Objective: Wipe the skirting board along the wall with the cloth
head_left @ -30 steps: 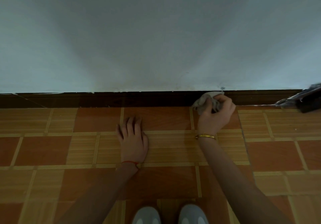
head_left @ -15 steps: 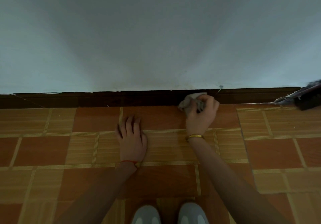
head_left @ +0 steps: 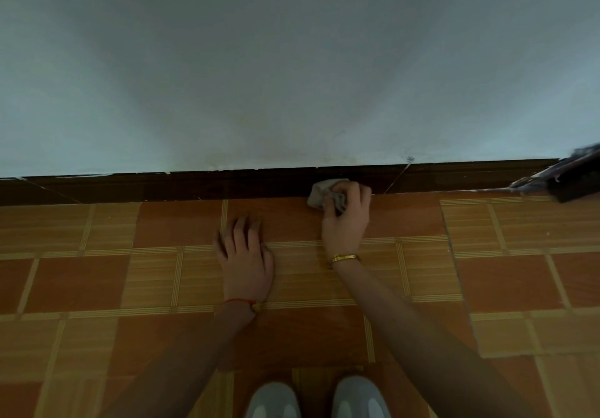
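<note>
Nearest, the left hand (head_left: 245,263) is lying flat on the floor tiles (head_left: 81,283), fingers straight, holding nothing. Beyond it, the right hand (head_left: 346,219) is gripping a bunched grey cloth (head_left: 319,194), which is sticking out past its curled fingers and pressing against the dark skirting board (head_left: 194,185). The wiping appears mid-course; board is stretching away on both sides, wiped or not I cannot tell. No writing is showing.

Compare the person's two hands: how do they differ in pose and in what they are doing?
The left hand lies flat on the floor tiles, fingers straight; the right hand curls its fingers round the cloth. The left holds nothing; the right presses the cloth against the skirting board. Both wrists wear a bracelet.
</note>
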Motion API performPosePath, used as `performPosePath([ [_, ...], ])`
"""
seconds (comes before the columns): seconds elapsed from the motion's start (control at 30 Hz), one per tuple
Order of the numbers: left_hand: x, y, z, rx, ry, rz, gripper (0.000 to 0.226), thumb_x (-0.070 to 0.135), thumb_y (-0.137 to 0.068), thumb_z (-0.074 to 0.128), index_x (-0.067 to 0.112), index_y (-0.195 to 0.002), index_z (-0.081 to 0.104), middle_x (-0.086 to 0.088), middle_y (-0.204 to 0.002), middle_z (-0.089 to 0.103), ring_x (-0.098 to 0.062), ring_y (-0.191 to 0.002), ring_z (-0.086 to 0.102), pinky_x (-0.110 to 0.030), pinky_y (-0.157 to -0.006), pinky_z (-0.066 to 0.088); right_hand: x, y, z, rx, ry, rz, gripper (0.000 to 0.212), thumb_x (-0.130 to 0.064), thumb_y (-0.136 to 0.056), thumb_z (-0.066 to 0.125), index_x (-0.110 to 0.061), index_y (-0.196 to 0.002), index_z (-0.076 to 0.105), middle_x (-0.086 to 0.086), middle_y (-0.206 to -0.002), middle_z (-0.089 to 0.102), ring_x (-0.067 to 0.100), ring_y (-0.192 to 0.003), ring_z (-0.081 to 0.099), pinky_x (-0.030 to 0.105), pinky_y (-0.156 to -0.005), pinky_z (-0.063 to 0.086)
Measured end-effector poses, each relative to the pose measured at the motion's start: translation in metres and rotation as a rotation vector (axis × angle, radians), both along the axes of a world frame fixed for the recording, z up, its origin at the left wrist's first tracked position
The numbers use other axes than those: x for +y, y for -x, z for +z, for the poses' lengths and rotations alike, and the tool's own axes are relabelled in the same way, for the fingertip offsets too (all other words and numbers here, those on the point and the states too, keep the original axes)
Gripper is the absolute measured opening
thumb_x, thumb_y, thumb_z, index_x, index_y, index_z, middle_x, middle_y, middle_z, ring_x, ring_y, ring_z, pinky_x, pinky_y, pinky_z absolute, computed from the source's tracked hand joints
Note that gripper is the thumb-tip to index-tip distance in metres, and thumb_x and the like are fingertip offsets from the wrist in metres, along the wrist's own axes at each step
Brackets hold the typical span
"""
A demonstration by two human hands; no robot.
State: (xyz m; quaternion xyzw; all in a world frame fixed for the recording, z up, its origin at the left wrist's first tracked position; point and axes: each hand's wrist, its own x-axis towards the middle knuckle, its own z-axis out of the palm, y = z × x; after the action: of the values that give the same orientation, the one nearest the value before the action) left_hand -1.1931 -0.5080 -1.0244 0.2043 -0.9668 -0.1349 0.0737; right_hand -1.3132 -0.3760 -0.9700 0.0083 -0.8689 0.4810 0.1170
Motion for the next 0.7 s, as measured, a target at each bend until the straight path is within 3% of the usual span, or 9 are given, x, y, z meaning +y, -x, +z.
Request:
performPosePath([
  [0.3, 0.001, 0.0, -0.002, 0.022, 0.006, 0.004, 0.052, 0.028, -0.092, 0.036, 0.011, -0.139, 0.049, -0.015, -0.144, 0.046, -0.036, -0.134, 0.041, -0.065, -0.114, 0.023, 0.054, 0.035, 0.031, 0.055, 0.18, -0.483, 0.019, 0.002, -0.08, 0.063, -0.007, -0.095, 0.055, 0.013, -0.11, 0.051, 0.018, -0.096, 0.055, 0.001, -0.074, 0.041],
  [0.37, 0.0, 0.0, -0.004, 0.035, 0.014, 0.004, 0.051, 0.027, -0.092, 0.037, 0.01, -0.138, 0.05, -0.016, -0.143, 0.047, -0.037, -0.133, 0.041, -0.065, -0.114, 0.023, 0.054, 0.034, 0.035, 0.046, 0.168, -0.457, 0.02, 0.003, -0.081, 0.062, -0.006, -0.097, 0.055, 0.012, -0.111, 0.05, 0.014, -0.096, 0.053, 0.004, -0.077, 0.043],
  [0.57, 0.015, 0.008, 0.005, 0.108, -0.029, -0.048, 0.05, 0.023, -0.088, 0.037, 0.013, -0.134, 0.054, -0.012, -0.138, 0.051, -0.034, -0.13, 0.041, -0.062, -0.113, 0.024, 0.022, 0.009, 0.033, 0.113, 0.058, -0.11, 0.014, 0.001, -0.082, 0.065, -0.005, -0.092, 0.057, 0.009, -0.106, 0.05, 0.008, -0.089, 0.051, 0.001, -0.075, 0.041],
  [0.7, 0.033, 0.026, 0.012, 0.142, -0.091, -0.116, 0.049, 0.021, -0.087, 0.039, 0.013, -0.133, 0.055, -0.012, -0.137, 0.052, -0.035, -0.129, 0.042, -0.063, -0.114, 0.026, 0.041, 0.019, 0.036, 0.106, 0.06, -0.174, 0.013, 0.0, -0.083, 0.065, -0.005, -0.091, 0.056, 0.01, -0.106, 0.051, 0.01, -0.087, 0.052, 0.0, -0.072, 0.04],
])
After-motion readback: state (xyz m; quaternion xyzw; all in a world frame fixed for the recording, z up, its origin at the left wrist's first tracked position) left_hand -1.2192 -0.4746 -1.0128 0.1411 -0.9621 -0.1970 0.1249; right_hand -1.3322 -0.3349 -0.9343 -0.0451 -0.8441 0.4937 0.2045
